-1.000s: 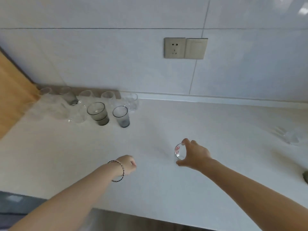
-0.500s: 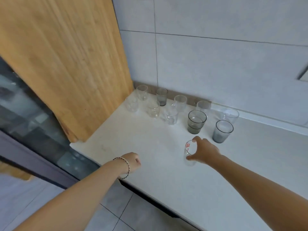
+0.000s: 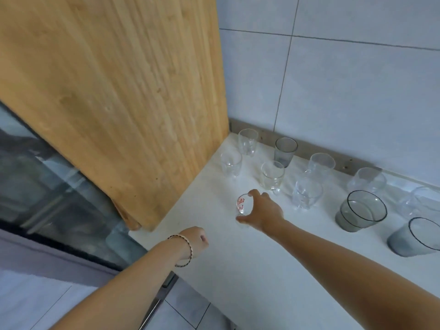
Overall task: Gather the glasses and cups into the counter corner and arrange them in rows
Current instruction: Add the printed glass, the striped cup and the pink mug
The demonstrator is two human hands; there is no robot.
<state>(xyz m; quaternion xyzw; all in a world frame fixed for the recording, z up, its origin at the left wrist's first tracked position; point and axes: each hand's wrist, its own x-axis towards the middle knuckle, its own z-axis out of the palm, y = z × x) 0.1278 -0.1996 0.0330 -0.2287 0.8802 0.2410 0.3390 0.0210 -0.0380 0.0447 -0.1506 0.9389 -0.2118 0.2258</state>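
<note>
**Small glass with red print in the right hand's grip**

The right hand has it from above, thumb and fingers curled round the rim, red lettering showing through the clear wall. Whether its base touches the white counter cannot be told from here. Just beyond the fingertips stands a clear glass, and to that hand's right a ribbed clear glass. Farther right sit two smoky grey tumblers, one behind the other toward the counter's near edge. Past the fingers, along the tiled wall, runs a back line: a clear glass in the corner, a tall grey glass, then more clear ones. All of them stand upright and apart.

The left hand hangs low over the counter's front edge, to the left of the held glass and nearer the person. Its fingers are curled into a fist with nothing in it, and a beaded bracelet sits on the wrist. A wooden panel rises to the left of both hands.
</note>
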